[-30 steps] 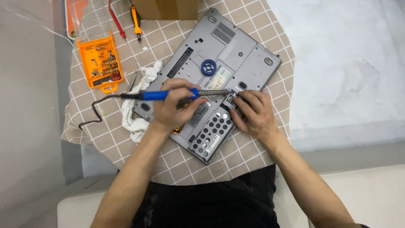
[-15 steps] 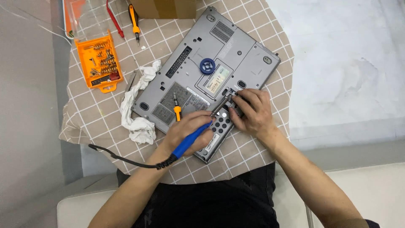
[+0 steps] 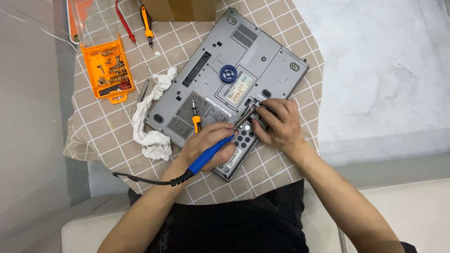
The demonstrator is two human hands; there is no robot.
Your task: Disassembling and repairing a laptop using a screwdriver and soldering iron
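1. Since half a second ago, little has shifted: left hand (image 3: 206, 145) keeps its fingers closed around the blue corded tool (image 3: 211, 152), tip at the laptop's (image 3: 225, 89) near-right corner.
2. Right hand (image 3: 276, 126) presses there, fingers bent; whether they pinch anything I cannot tell.
3. Steady pressure suits this work.
4. Small orange screwdriver (image 3: 196, 121) lies just left; the counter (image 3: 290, 164) edge is near, leaving little room.
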